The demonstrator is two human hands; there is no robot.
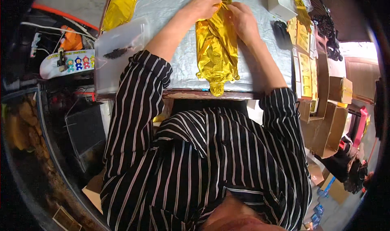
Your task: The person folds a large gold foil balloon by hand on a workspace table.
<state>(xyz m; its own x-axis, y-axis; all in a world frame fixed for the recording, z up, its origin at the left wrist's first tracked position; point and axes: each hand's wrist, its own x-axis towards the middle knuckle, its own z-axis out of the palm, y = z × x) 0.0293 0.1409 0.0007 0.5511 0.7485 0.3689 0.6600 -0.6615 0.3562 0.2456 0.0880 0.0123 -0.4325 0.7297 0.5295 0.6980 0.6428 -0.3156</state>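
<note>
Head view: a gold foil balloon lies flat and uninflated on the silver-covered table, its tail reaching the near edge. Left hand and right hand both press on its upper part, fingers curled and pinching the foil. To fold it well, I judge the creases should be kept straight and the foil smoothed flat without sharp tugs. A clear plastic bag sits to the left, and a white box to the right.

L hand, R hand, fingers curled
</note>
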